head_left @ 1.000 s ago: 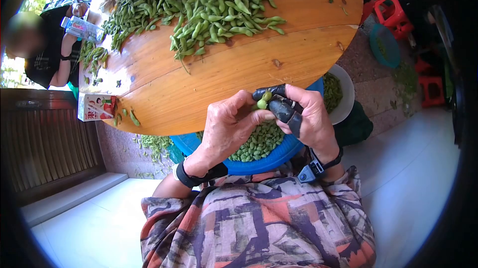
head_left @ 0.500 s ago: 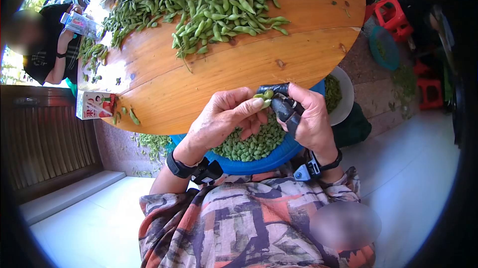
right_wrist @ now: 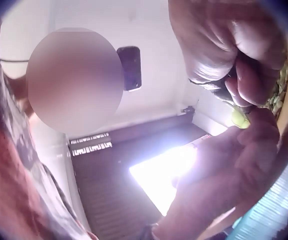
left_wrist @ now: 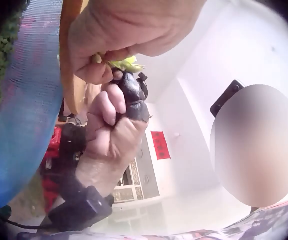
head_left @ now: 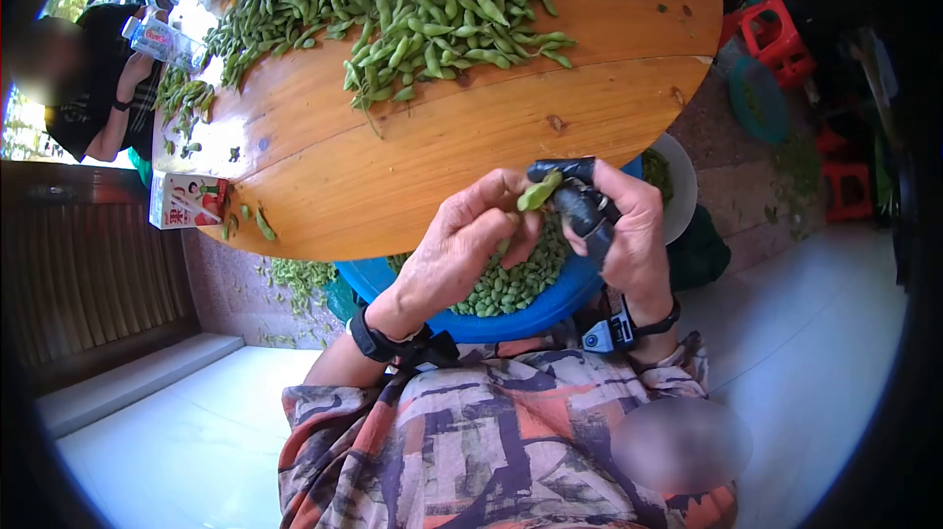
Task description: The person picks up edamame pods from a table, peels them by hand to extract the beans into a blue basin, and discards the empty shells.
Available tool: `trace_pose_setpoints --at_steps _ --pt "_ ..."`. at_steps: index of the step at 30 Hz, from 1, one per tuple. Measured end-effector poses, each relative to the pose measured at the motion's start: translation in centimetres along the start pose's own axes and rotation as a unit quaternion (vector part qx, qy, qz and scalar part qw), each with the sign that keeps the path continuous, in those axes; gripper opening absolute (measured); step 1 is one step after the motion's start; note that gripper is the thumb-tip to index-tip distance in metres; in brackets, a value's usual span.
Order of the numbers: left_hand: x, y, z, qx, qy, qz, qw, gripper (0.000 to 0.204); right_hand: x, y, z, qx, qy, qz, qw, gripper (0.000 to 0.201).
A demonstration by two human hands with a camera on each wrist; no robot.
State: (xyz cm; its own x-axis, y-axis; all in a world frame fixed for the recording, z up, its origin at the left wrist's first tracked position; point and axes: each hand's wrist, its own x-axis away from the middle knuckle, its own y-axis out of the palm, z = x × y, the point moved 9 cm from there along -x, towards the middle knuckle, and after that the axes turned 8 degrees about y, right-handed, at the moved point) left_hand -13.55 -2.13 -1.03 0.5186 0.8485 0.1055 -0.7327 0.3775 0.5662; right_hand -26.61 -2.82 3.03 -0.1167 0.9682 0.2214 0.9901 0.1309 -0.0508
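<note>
In the head view a green soybean pod (head_left: 537, 193) is held between the two hands, above a blue basin (head_left: 511, 330) of shelled green beans (head_left: 506, 285). My right hand (head_left: 629, 224) pinches the pod's right end with its black-covered thumb and forefinger. The fingertips of my left hand (head_left: 457, 244) are at its left end, the thumb lower down. In the left wrist view a small green tip (left_wrist: 97, 58) shows between the left fingers, beside the paler pod (left_wrist: 128, 64). The right wrist view shows only part of the pod (right_wrist: 240, 118) between the hands.
A large heap of pods (head_left: 432, 18) lies on the wooden table (head_left: 471, 151). A drink carton (head_left: 189, 202) stands near its left edge, a plastic bottle (head_left: 162, 43) farther back by another person. A white bowl (head_left: 685, 185) is right of the basin; red stools (head_left: 776, 38) stand beyond.
Both hands have shifted slightly to the right. The left thumb, on the pod half a second ago, is now lower. Bulging beans showed earlier; now a fuller pod is between the hands.
</note>
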Motion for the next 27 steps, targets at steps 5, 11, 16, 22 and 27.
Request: trace_pose_setpoints --at_steps 5,11,16,22,27 --pt "1.4 0.3 1.8 -0.206 -0.028 0.003 0.978 0.033 0.6 -1.5 -0.3 0.010 0.016 0.017 1.000 0.023" --pt "-0.8 0.1 5.2 -0.309 0.131 0.065 0.940 0.022 0.8 0.4 -1.3 0.172 -0.092 -0.017 0.981 0.020" --pt "-1.2 0.5 5.1 -0.377 0.188 0.016 0.907 0.010 0.9 0.8 -1.4 0.204 -0.139 -0.033 0.969 0.019" --pt "-0.8 0.5 4.2 -0.343 0.154 0.008 0.927 0.006 0.3 1.0 -0.9 0.144 -0.101 -0.079 0.981 0.017" --pt "-0.5 0.7 4.3 -0.326 0.165 0.029 0.930 0.006 0.1 1.4 -0.3 0.215 -0.093 -0.066 0.970 0.013"
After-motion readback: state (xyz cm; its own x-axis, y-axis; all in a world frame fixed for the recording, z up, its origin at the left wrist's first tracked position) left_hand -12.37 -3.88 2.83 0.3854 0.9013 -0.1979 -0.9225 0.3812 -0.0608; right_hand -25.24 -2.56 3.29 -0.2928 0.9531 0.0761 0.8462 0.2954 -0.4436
